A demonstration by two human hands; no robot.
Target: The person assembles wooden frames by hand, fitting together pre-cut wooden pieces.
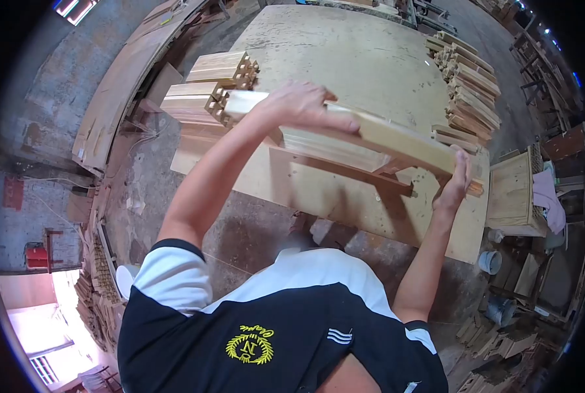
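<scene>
Long pale wooden plank (371, 134) held up over plywood worktable (345, 59), running slantwise from upper left down to lower right, lifted clear of the tabletop with shadow underneath. Profiled moulding strip (328, 147) lying just under the plank, parallel to it; contact between the two unclear. Left hand (302, 105) on top of plank near its left portion, fingers curled over the upper face and clamped on it, thumb side hidden. Right hand (455, 187) at the plank's lower right end, palm up against the end, fingers together and pressed on the wood; full wrap-around not visible. Left end of plank close to stack of grooved wood pieces (210, 88) at the table's left edge, touching or not cannot tell. Second pile of short wood pieces (469, 85) along the table's right side, well apart from left hand, near right hand. Small wooden cabinet (512, 193) just beside table on right. Bucket (489, 262) on floor below it. Timber stacked on floor at left (96, 295).
</scene>
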